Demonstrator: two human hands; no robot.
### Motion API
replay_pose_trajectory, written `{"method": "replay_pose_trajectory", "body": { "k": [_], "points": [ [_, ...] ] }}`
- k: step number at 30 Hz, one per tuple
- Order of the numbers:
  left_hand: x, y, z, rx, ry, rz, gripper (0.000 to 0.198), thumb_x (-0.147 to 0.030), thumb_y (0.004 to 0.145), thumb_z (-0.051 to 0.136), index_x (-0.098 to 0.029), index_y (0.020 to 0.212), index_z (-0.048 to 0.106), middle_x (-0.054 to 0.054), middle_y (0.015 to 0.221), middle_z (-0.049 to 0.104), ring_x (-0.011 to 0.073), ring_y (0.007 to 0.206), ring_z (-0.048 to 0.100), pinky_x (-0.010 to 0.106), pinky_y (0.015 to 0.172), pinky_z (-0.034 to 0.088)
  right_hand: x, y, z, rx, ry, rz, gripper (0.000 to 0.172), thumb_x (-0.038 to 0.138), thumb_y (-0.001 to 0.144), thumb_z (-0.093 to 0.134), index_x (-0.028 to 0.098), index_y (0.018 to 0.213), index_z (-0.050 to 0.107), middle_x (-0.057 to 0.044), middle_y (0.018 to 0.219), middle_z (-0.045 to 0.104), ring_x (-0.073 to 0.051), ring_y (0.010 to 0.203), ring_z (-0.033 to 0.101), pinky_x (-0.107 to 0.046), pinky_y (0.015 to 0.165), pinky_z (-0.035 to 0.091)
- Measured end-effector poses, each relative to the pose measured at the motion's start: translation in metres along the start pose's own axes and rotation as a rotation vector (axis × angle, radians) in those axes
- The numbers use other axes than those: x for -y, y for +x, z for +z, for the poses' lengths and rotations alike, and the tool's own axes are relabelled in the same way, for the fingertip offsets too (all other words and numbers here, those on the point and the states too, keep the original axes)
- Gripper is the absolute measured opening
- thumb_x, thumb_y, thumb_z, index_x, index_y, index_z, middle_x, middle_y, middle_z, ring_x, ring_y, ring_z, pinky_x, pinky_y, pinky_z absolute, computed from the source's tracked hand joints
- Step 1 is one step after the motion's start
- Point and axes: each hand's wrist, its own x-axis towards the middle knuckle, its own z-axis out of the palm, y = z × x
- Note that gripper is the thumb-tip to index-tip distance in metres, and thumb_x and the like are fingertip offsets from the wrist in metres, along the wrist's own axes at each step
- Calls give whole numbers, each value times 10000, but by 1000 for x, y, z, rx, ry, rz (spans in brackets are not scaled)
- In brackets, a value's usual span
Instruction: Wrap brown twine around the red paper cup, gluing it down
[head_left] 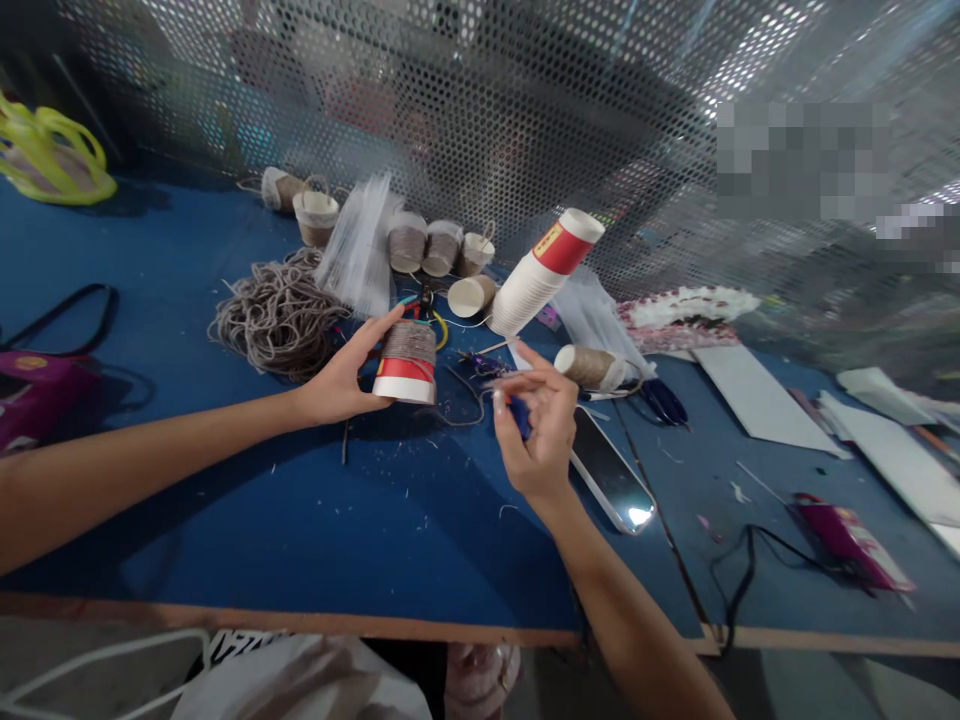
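Note:
My left hand (pixel 349 372) grips a red and white paper cup (pixel 405 378), turned rim down. Grey cord (pixel 411 340) is wound around the upper part of this cup. To the right, my right hand (pixel 536 420) has thumb and forefinger pinched together. A thin strand of the cord (pixel 480 405) curves over the table towards those fingertips, which are slightly blurred. Part of a blue and orange object (pixel 519 415) shows behind my right fingers; its kind is hidden. Left of the cup lies a loose heap of grey cord (pixel 277 315).
A leaning stack of paper cups (pixel 525 290) stands behind my hands. Several cord-wrapped cups (pixel 407 243) line the mesh partition (pixel 450 120). A phone (pixel 611 470) lies by my right wrist, scissors (pixel 666 402) beyond it. A purple box (pixel 851 540) rests at right, a yellow-green basket (pixel 56 155) at left.

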Motion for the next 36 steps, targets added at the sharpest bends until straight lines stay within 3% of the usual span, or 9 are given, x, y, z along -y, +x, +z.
{"method": "replay_pose_trajectory", "body": {
  "k": [2,4,8,17,24,26,29,32,36],
  "points": [
    [0,0,0,16,-20,-6,969,-179,693,799,-301,1529,324,136,1542,411,371,1408,433,539,1112,441,11,-7,3,218,306,15,193,250,935,488,266,1117,428,-121,1379,530,-92,661,611,-321,645,568],
    [-2,0,0,23,-28,2,934,-196,702,803,-288,1514,351,146,1558,392,372,1406,437,531,1111,444,17,-13,6,409,432,31,150,251,933,484,262,1076,441,-114,1363,566,-58,562,557,-273,558,539],
    [-8,1,1,41,-37,13,889,-270,716,818,-281,1490,380,151,1555,397,361,1384,470,491,1092,476,20,-14,9,570,457,80,110,289,927,486,248,1020,445,-116,1325,614,-43,525,508,-254,540,526],
    [-9,2,3,63,-156,6,833,-253,681,834,-295,1414,441,126,1435,534,334,1289,572,484,1063,506,17,-12,10,521,642,286,244,445,913,548,254,990,417,-138,1416,543,-27,482,473,-261,497,551],
    [-9,1,1,85,-200,18,775,-259,704,820,-285,1383,449,136,1387,576,329,1268,593,473,1036,521,9,-12,12,459,766,251,214,387,904,574,254,998,436,-107,1365,583,-21,489,496,-261,534,577],
    [-8,1,1,94,-210,4,790,-306,698,833,-286,1382,438,135,1380,583,326,1256,601,468,1033,522,7,-14,12,378,764,230,169,351,909,559,248,983,447,-92,1286,634,-23,464,494,-256,520,570],
    [-4,1,1,82,-218,0,789,-364,696,840,-278,1369,438,138,1376,584,324,1251,602,466,1041,513,7,-15,12,146,724,196,101,304,907,518,246,946,446,-55,1174,669,-29,426,475,-256,482,548],
    [-1,1,2,63,-219,18,759,-363,707,833,-277,1356,447,144,1382,572,325,1243,605,483,1054,496,9,-15,11,6,625,214,128,337,898,497,264,951,406,-41,1192,636,-42,430,473,-275,450,537],
    [-2,1,3,53,-249,-7,780,-331,682,850,-260,1344,443,154,1381,551,345,1265,583,498,1051,489,13,-17,11,198,727,186,177,382,901,541,271,992,438,-70,1321,598,-44,462,516,-287,485,560]
  ]
}}
